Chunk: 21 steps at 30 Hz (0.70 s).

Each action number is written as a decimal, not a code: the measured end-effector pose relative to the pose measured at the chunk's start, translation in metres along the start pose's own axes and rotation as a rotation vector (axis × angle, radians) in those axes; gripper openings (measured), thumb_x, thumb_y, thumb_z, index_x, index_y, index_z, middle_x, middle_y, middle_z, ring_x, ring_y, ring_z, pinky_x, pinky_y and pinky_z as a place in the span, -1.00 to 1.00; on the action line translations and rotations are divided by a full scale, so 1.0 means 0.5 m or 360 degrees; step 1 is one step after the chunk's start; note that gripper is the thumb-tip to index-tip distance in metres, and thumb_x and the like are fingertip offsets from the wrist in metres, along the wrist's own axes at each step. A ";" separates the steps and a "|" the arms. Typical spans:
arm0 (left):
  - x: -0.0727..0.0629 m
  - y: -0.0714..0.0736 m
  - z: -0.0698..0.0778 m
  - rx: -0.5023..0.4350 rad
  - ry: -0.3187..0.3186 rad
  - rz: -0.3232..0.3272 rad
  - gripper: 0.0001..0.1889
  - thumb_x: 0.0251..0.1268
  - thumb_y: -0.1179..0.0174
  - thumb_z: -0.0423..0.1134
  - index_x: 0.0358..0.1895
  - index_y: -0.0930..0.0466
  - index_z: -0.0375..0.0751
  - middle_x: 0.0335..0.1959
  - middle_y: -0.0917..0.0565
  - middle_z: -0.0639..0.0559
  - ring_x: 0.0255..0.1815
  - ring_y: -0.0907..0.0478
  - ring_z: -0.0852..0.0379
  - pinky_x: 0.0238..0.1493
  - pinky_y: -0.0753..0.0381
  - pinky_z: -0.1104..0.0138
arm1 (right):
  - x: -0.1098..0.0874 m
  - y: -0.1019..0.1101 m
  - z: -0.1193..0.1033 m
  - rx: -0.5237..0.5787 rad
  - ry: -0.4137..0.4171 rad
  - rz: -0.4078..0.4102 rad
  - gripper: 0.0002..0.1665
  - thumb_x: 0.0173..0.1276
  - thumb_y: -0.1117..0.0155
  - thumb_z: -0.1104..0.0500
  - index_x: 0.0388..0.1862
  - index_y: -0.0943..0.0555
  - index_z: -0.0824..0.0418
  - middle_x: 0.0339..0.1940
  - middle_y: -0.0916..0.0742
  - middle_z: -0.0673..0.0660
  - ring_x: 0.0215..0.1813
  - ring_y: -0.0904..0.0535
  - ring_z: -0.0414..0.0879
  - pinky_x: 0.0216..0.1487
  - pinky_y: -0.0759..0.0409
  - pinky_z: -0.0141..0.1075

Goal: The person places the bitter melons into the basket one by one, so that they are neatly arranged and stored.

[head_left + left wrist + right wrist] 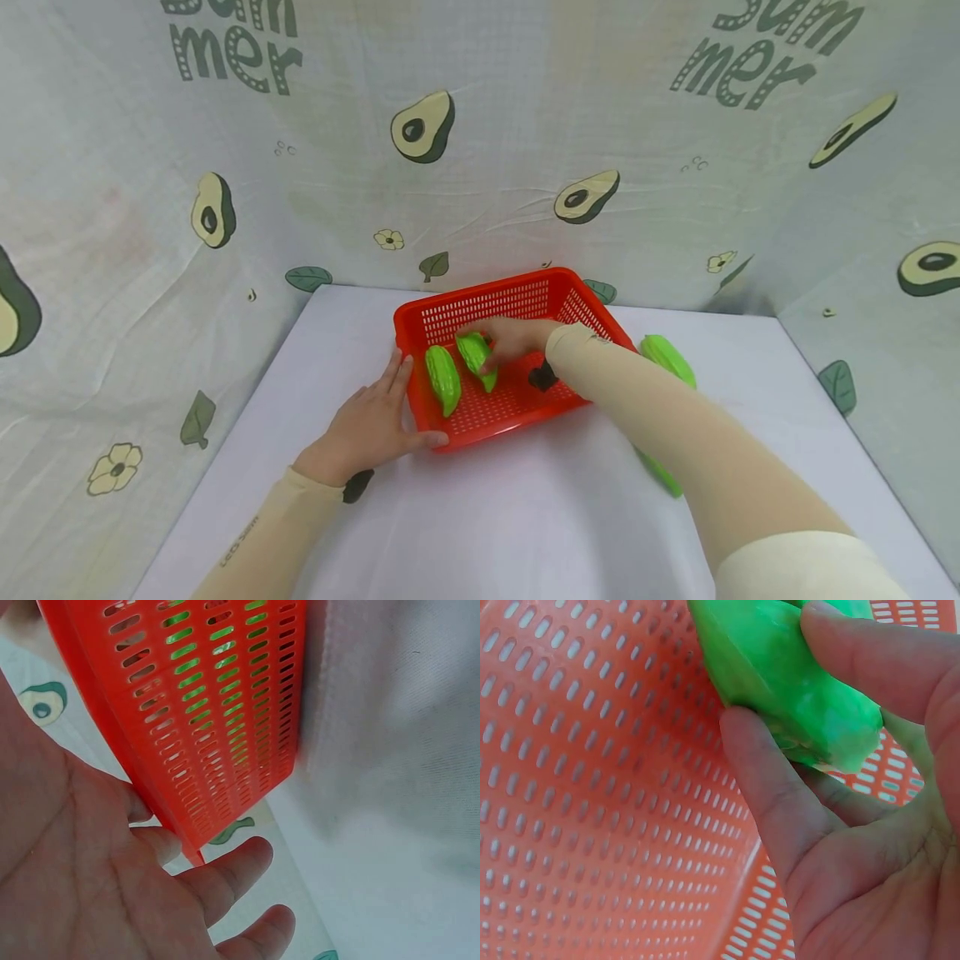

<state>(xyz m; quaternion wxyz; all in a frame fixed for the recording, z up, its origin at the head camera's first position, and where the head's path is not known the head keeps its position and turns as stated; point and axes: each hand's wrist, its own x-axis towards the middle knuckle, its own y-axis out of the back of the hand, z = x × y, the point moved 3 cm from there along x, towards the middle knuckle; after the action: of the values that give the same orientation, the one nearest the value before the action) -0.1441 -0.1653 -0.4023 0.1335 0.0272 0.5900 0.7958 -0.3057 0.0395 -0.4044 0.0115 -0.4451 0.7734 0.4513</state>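
A red plastic basket [491, 427] with slotted walls stands on the table. Inside, a bumpy green bitter melon [443, 380] lies along the left end. My right hand [512, 337] reaches into the basket and grips a second bitter melon [476, 357] beside it. In the right wrist view, thumb and fingers sit on opposite sides of this bitter melon [802, 682], near its blunt end. At the basket's left end rests my left hand [371, 421], fingers extended along the rim and thumb at the near corner. The left wrist view shows those fingers [232, 877] against the rim [112, 742].
Right of the basket lies a pale green ridged vegetable [669, 358], partly hidden by my right forearm. A thin green piece [660, 472] shows below the same forearm. Patterned cloth [495, 225] hangs behind the white table [480, 517] and at both sides.
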 end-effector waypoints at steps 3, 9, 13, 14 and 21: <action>0.000 0.000 -0.001 0.0006 -0.0011 0.0008 0.33 -0.06 -0.17 0.59 0.60 0.10 -0.30 0.62 0.13 -0.24 0.50 -0.15 -0.28 0.27 -0.36 -0.21 | 0.005 -0.006 0.001 0.0019 -0.0001 -0.0025 -0.09 0.26 -0.50 0.15 0.54 -0.32 -0.11 0.32 -0.48 0.04 0.25 -0.39 -0.02 0.23 -0.50 -0.11; 0.001 -0.004 -0.003 0.0018 -0.0027 0.0016 0.34 -0.07 -0.14 0.62 0.60 0.11 -0.30 0.62 0.15 -0.23 0.49 -0.16 -0.27 0.27 -0.37 -0.21 | 0.014 -0.019 -0.002 0.0001 -0.0007 -0.0043 -0.12 0.25 -0.50 0.13 0.52 -0.35 -0.16 0.24 -0.53 -0.02 0.21 -0.42 -0.06 0.18 -0.53 -0.14; 0.002 -0.004 -0.003 0.0027 -0.0042 0.0024 0.34 -0.05 -0.13 0.62 0.60 0.11 -0.31 0.62 0.15 -0.24 0.49 -0.17 -0.27 0.26 -0.38 -0.20 | 0.013 -0.028 -0.010 0.0018 0.0006 -0.0056 -0.14 0.27 -0.48 0.15 0.51 -0.36 -0.15 0.22 -0.54 -0.03 0.22 -0.42 -0.06 0.21 -0.52 -0.13; 0.001 -0.004 -0.002 0.0028 -0.0045 0.0025 0.33 -0.05 -0.13 0.62 0.60 0.11 -0.31 0.62 0.14 -0.25 0.49 -0.18 -0.27 0.26 -0.38 -0.20 | 0.013 -0.029 -0.012 0.0018 0.0001 -0.0055 -0.14 0.27 -0.48 0.16 0.51 -0.36 -0.15 0.22 -0.54 -0.03 0.22 -0.41 -0.06 0.22 -0.51 -0.12; 0.000 -0.001 -0.002 0.0020 -0.0047 0.0022 0.32 -0.02 -0.13 0.60 0.59 0.10 -0.33 0.61 0.13 -0.26 0.47 -0.20 -0.29 0.25 -0.40 -0.19 | 0.010 -0.033 -0.020 -0.0016 0.0002 -0.0042 -0.14 0.30 -0.45 0.18 0.52 -0.32 -0.15 0.24 -0.52 -0.01 0.24 -0.40 -0.04 0.24 -0.51 -0.10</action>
<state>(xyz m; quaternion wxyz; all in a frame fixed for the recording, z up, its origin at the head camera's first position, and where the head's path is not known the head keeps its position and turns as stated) -0.1441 -0.1660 -0.4028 0.1365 0.0439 0.5927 0.7925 -0.2933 0.0259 -0.4122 0.0146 -0.4555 0.7652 0.4547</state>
